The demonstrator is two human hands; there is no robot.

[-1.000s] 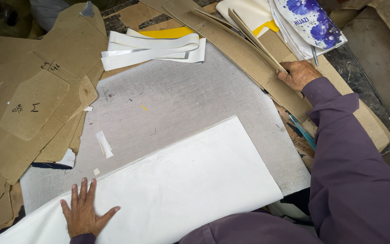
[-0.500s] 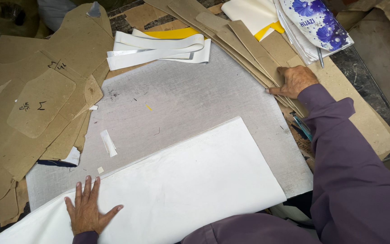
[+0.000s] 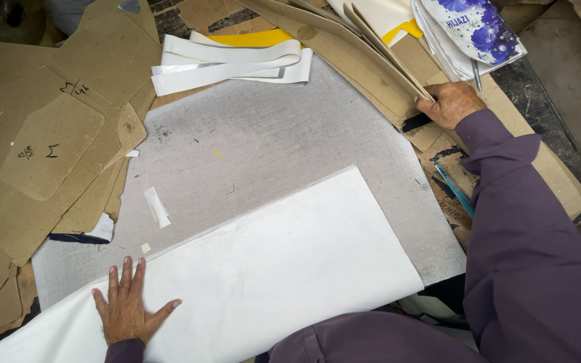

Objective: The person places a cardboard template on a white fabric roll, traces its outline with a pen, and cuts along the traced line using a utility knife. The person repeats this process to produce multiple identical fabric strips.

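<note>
Grey felt-like tabletop (image 3: 270, 141) carries folded white fabric (image 3: 263, 282), which the left hand (image 3: 128, 310) pins flat with spread fingers while the right hand (image 3: 453, 104) grips stacked cardboard patterns (image 3: 364, 57), fingers curled around their edges.

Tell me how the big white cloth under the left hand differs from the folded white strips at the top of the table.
The white cloth is one broad sheet lying flat; the white strips are narrow bands, folded and stacked. The cloth is pinned by the left hand; no hand touches the strips. The cloth lies at the near edge, the strips at the far edge. Both are white and rest on the grey table.
</note>
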